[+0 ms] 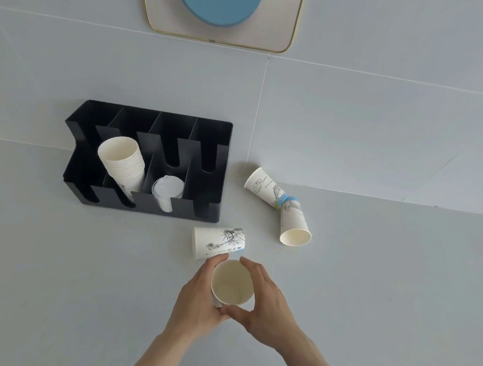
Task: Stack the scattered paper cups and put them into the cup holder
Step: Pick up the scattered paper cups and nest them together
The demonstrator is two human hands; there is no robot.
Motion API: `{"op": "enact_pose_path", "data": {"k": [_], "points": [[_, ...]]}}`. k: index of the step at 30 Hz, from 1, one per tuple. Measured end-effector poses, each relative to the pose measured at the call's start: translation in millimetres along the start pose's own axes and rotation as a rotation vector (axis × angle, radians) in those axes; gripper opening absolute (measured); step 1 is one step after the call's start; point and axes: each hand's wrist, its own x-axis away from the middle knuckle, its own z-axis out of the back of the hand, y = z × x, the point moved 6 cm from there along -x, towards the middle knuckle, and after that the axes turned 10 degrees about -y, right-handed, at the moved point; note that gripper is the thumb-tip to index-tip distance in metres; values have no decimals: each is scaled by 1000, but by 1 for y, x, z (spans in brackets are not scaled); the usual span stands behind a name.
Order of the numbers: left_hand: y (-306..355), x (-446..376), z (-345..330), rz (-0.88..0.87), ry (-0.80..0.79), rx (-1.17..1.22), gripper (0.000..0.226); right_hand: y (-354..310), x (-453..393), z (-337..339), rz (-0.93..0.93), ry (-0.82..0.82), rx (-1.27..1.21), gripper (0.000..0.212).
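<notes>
Black cup holder (224, 164) holds stacked paper cups (123, 163) and lids (167, 190).

Bright, even, diffuse lighting; only faint soft shadows on the tabletop (371, 277). Slight overall softness. Wide-angle bending of lines toward the edges.

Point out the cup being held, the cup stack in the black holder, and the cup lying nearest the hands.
held cup (232, 282): head view, on its inner wall.
cup stack (123, 160): head view, on the stacked rims.
lying cup (219, 242): head view, on its printed side.
</notes>
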Motion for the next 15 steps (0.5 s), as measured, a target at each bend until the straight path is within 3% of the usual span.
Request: {"op": "enact_pose_path", "data": {"k": [5, 8, 15], "points": [[-9, 4, 18, 10, 32, 51, 98, -2, -17, 9, 12, -29, 6, 97], [-19, 8, 37, 51, 95, 74, 99, -6, -41, 25, -5, 48, 42, 80], [-46, 19, 68, 126, 191, 63, 97, -35, -110, 4, 21, 11, 132, 57]]}}
